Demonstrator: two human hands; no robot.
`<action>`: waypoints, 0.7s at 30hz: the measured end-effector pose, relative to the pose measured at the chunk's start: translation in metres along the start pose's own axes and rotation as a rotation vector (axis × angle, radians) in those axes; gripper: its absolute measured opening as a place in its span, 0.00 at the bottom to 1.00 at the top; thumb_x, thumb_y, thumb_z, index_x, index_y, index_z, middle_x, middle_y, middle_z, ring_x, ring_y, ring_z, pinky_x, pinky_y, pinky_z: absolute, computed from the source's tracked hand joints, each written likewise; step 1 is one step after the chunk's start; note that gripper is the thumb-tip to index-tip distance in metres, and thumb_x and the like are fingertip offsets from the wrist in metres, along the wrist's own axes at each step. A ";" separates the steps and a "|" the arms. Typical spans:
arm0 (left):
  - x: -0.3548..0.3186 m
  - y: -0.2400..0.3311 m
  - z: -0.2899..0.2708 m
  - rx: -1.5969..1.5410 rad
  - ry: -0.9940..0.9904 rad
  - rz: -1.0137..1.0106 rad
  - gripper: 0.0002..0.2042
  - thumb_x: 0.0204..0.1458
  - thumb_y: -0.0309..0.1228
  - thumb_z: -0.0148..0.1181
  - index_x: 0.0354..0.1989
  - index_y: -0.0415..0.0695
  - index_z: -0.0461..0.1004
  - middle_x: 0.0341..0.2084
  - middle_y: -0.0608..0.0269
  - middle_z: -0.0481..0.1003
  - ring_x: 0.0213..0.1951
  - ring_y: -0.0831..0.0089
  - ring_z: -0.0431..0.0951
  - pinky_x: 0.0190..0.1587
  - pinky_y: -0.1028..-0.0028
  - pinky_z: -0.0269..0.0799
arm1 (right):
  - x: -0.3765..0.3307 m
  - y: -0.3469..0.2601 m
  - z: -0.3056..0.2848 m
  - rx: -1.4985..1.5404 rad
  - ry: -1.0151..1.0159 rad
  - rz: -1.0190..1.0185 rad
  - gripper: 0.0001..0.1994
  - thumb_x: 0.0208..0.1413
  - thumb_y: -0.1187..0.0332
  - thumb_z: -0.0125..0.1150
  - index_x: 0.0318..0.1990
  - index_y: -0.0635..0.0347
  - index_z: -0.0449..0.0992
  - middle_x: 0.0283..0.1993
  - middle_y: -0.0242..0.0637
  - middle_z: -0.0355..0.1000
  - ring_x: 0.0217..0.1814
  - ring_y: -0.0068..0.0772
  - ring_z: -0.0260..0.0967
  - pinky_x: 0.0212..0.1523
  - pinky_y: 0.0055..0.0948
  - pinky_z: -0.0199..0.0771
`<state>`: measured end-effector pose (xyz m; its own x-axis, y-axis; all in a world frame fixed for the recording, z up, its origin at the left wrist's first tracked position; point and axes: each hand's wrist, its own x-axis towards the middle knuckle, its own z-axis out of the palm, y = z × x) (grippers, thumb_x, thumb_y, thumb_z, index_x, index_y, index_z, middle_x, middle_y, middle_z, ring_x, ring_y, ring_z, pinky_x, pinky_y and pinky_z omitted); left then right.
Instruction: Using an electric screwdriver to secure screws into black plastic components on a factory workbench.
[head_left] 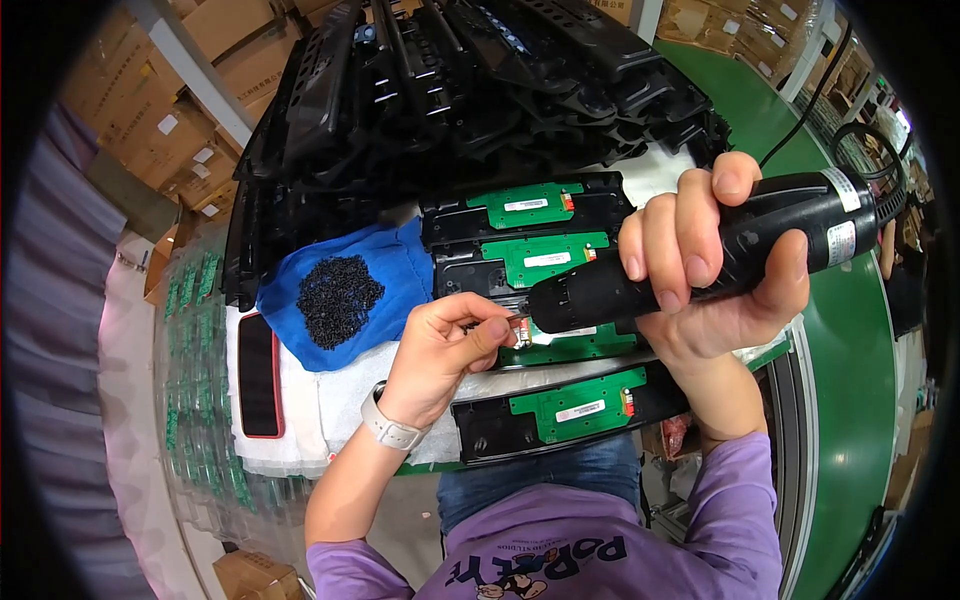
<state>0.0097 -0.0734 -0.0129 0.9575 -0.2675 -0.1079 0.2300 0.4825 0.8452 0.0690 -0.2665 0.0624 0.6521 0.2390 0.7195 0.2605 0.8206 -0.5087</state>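
My right hand (pixel 690 245) is wrapped round a black electric screwdriver (pixel 588 296), held almost level with its nose toward the left. Thumb and fingertips of my left hand (pixel 440 345) pinch together at the screwdriver's tip; whatever sits between them is too small to make out. Beneath both hands lie black plastic panels, each carrying a green circuit board. One board (pixel 560 347) is partly covered by the tool and fingers; two others, a middle board (pixel 520 262) and a far board (pixel 500 206), lie beyond it. The nearest board (pixel 555 408) is by the table's front edge.
Left of the panels, a blue cloth (pixel 405 262) bears a heap of small black screws (pixel 340 300). A red-edged phone (pixel 262 378) lies beside clear trays (pixel 190 400) of green boards. Black plastic parts (pixel 450 110) are piled at the back. The screwdriver's cord (pixel 815 95) runs up right.
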 end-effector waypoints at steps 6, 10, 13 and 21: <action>-0.003 0.002 0.006 0.170 0.028 -0.005 0.05 0.46 0.22 0.60 0.31 0.36 0.72 0.24 0.61 0.74 0.20 0.86 0.65 0.22 0.86 0.60 | -0.001 0.007 -0.003 0.028 0.087 -0.019 0.21 0.54 0.48 0.45 0.43 0.58 0.63 0.20 0.29 0.62 0.14 0.23 0.57 0.24 0.28 0.62; -0.004 0.002 0.007 0.535 0.115 0.049 0.05 0.44 0.19 0.60 0.29 0.33 0.74 0.25 0.64 0.75 0.23 0.88 0.68 0.24 0.88 0.62 | 0.004 0.000 -0.005 0.076 0.034 0.052 0.21 0.54 0.50 0.46 0.43 0.60 0.62 0.20 0.28 0.61 0.15 0.21 0.58 0.26 0.27 0.62; -0.003 0.011 0.002 0.527 0.153 0.071 0.05 0.47 0.24 0.59 0.31 0.34 0.76 0.23 0.67 0.74 0.23 0.90 0.67 0.24 0.89 0.60 | 0.007 -0.005 -0.004 0.075 -0.094 0.178 0.20 0.52 0.53 0.53 0.40 0.61 0.61 0.20 0.27 0.61 0.15 0.19 0.59 0.23 0.23 0.62; 0.000 0.002 -0.008 0.427 0.175 0.041 0.07 0.51 0.28 0.56 0.32 0.37 0.75 0.19 0.69 0.71 0.17 0.89 0.61 0.18 0.88 0.53 | -0.012 0.005 0.010 -0.156 -0.026 0.498 0.14 0.36 0.77 0.62 0.34 0.65 0.67 0.25 0.31 0.64 0.22 0.16 0.60 0.23 0.15 0.59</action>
<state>0.0115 -0.0656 -0.0156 0.9878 -0.0925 -0.1255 0.1341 0.0934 0.9866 0.0552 -0.2601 0.0560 0.7068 0.5948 0.3830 0.0278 0.5176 -0.8551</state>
